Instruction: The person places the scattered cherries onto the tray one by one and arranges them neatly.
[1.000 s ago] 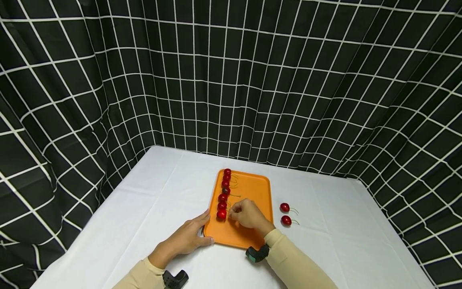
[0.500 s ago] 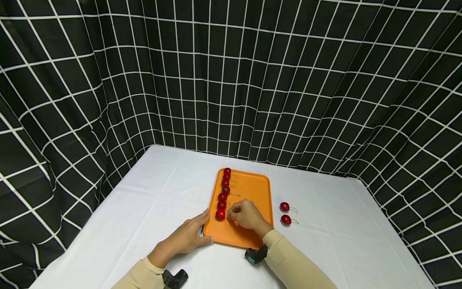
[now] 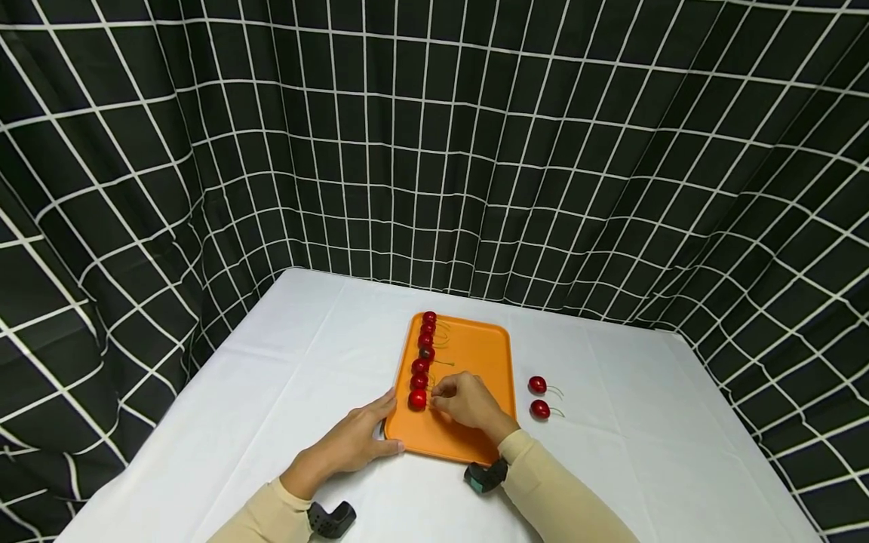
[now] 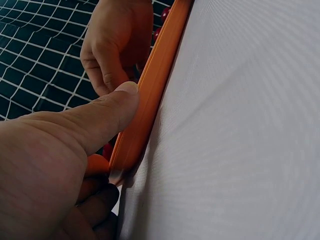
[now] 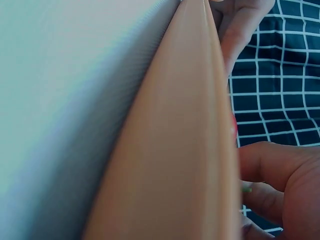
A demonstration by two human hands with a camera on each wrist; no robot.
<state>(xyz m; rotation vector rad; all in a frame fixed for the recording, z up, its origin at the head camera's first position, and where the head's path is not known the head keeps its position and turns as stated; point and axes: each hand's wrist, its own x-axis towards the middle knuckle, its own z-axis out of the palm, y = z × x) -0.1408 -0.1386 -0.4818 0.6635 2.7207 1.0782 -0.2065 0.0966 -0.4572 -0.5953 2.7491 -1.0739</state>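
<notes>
An orange tray (image 3: 475, 351) lies on the white table, with a column of red cherries along its left side, stems toward the right. My right hand (image 3: 468, 403) is over the tray beside the nearest cherry (image 3: 417, 400), thumb and forefinger pinched at its stem. A bit of green stem (image 5: 246, 190) shows by those fingers in the right wrist view. My left hand (image 3: 353, 441) rests at the tray's near left corner, fingers extended along the left edge. In the left wrist view its thumb (image 4: 107, 110) lies straight against the tray's rim.
To the right of the tray, two cherries lie on the white tablecloth (image 3: 611, 460), one upper cherry (image 3: 537, 385) and one lower cherry (image 3: 540, 409). A black curtain (image 3: 448, 151) with a white grid surrounds the table's back and sides.
The head view has shifted slightly. Both hands keep nearly the same places, the right one still pinching at the nearest cherry's stem; that cherry has shifted only very slightly.
</notes>
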